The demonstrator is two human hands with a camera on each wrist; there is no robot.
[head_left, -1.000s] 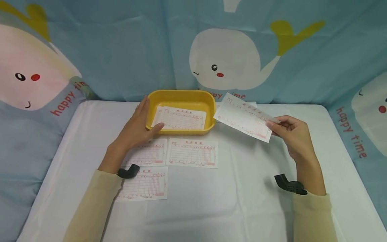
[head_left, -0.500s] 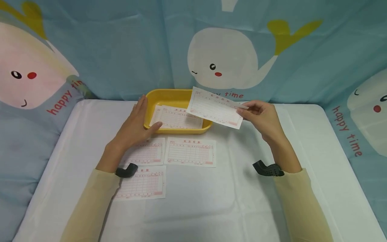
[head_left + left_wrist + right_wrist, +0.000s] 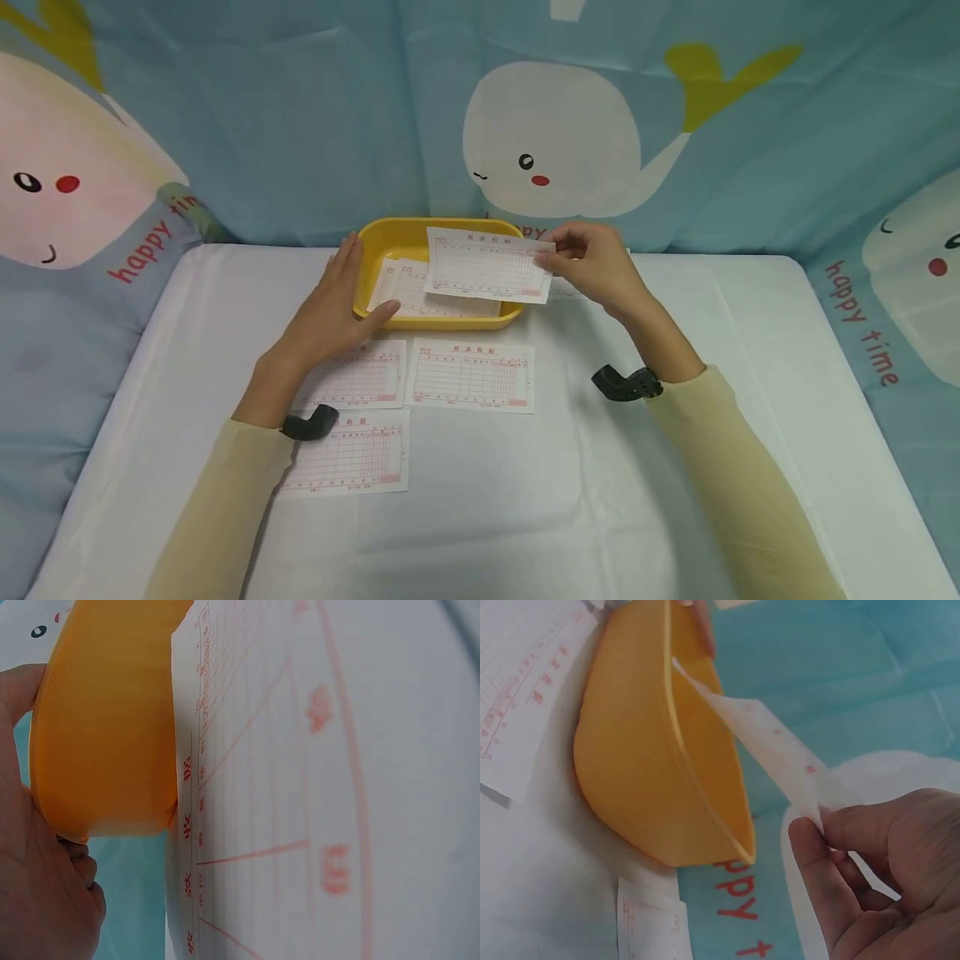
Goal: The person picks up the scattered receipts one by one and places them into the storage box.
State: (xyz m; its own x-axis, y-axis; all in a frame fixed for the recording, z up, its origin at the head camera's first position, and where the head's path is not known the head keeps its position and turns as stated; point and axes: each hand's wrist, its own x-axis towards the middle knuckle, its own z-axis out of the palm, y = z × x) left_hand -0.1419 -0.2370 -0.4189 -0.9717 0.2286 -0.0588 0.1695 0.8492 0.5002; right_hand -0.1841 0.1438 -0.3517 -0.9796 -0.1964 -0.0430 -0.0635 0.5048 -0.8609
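A yellow plastic tub stands at the back of the table with several printed paper slips inside. My left hand rests against its left end, fingers stretched along the side and thumb at the front rim. With thumb and fingers, my right hand pinches the right end of a red-printed receipt slip. That slip hangs over the tub's right half, partly covering the slips in it. In the right wrist view, the held slip slants across the tub's opening.
In front of the tub lie a receipt slip, another slip partly under my left wrist, and a nearer slip. More paper shows behind my right hand. A blue whale-print cloth hangs behind the white-covered table.
My right hand has carried the receipt slip leftward from beside the tub to above its right half. The left hand stays against the tub.
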